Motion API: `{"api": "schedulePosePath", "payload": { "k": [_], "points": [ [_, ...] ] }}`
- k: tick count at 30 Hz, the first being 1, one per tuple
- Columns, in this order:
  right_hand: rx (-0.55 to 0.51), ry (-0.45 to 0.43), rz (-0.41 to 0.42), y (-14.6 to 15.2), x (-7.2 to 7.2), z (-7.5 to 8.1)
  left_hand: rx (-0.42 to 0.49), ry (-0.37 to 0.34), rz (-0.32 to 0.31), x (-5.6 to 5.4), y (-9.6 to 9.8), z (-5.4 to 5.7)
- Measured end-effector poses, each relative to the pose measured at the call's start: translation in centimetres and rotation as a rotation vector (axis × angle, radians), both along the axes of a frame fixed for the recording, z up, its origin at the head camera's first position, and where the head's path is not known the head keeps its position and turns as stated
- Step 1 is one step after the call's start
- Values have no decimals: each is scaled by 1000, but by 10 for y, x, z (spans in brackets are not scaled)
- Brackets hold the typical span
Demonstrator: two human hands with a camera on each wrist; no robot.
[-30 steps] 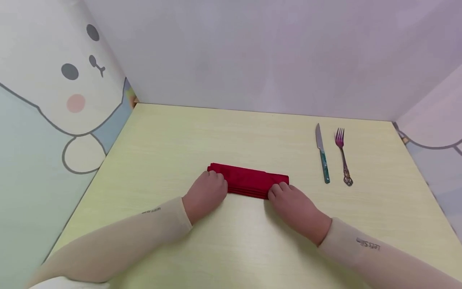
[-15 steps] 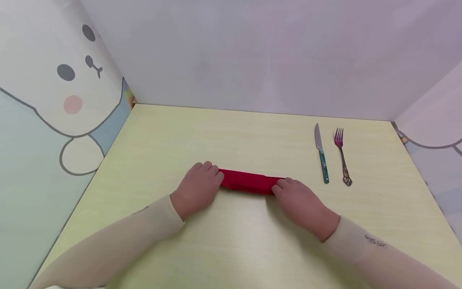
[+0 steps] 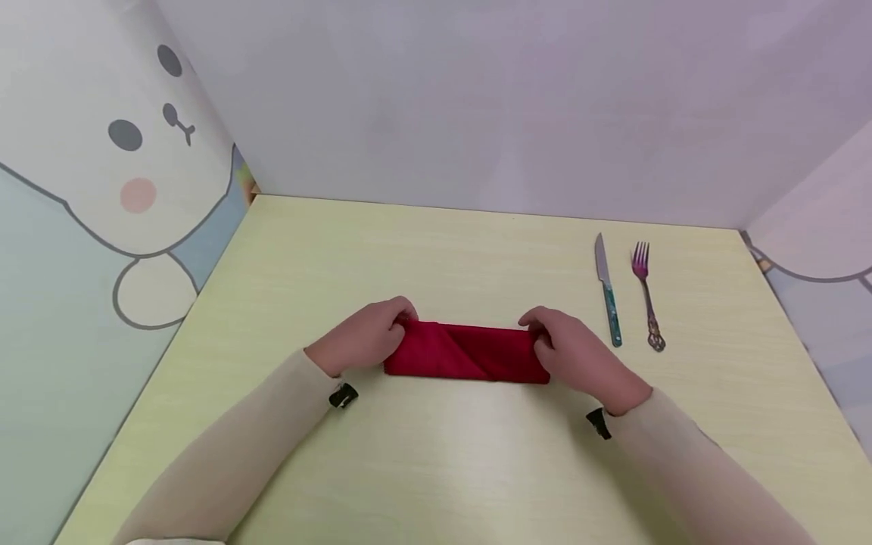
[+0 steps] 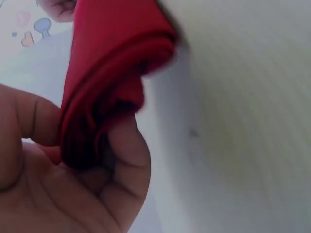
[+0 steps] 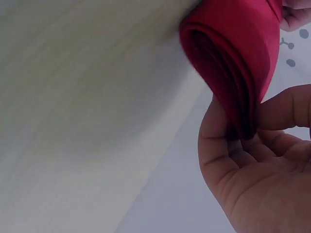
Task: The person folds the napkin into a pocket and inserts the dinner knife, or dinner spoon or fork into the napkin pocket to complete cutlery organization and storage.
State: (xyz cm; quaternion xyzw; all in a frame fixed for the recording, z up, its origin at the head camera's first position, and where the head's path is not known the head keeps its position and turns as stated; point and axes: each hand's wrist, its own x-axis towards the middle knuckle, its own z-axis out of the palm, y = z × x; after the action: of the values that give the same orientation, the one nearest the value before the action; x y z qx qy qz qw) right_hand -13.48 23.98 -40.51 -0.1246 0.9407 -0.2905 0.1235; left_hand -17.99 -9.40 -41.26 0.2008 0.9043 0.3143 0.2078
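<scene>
A red cloth, folded into a narrow layered strip, lies sideways across the middle of the head view, with a diagonal fold line on its face. My left hand pinches its left end near the far edge. At the opposite end, my right hand pinches the far corner. Seen from the left wrist, the stacked layers of the cloth sit between thumb and fingers, their ends rolled and loose. In the right wrist view the cloth's end shows a rounded fold, its far edge held between thumb and fingers.
To the right of the cloth lie a table knife with a teal handle and a fork with an ornate handle, side by side. The pale wooden table meets a white wall at the back and printed panels at both sides.
Both hands have turned from gripping the cloth's ends from above to pinching its far edge. The cloth has turned over, now showing a flat face with a diagonal fold. Knife and fork stay put.
</scene>
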Motion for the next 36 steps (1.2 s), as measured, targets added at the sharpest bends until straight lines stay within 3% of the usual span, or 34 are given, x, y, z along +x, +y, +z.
{"api": "schedulePosePath", "payload": {
  "k": [2, 4, 8, 11, 13, 17, 20, 26, 36],
  "points": [
    [2, -25, -5, 1, -6, -6, -8, -53, 2, -7, 0, -6],
    [29, -15, -2, 0, -9, -9, -43, -43, -1, -11, 0, -9],
    [186, 125, 68, -10, -4, -7, -197, 174, -61, -4, 6, -3],
    [307, 249, 182, -25, 8, -6, -318, 367, -141, 15, 15, 4],
    [353, 273, 278, -37, 18, -7, -396, 433, -223, 31, 21, 7],
    [439, 185, 395, -54, 32, -18, -508, 408, -347, 56, 31, 3],
    [478, 113, 413, -59, 36, -26, -534, 360, -364, 65, 32, -3],
    [476, 81, 396, -51, 36, -32, -559, 362, -392, 66, 30, -10],
    [487, 143, 389, -37, 46, -30, -550, 351, -389, 67, 17, -12]
  ]
}}
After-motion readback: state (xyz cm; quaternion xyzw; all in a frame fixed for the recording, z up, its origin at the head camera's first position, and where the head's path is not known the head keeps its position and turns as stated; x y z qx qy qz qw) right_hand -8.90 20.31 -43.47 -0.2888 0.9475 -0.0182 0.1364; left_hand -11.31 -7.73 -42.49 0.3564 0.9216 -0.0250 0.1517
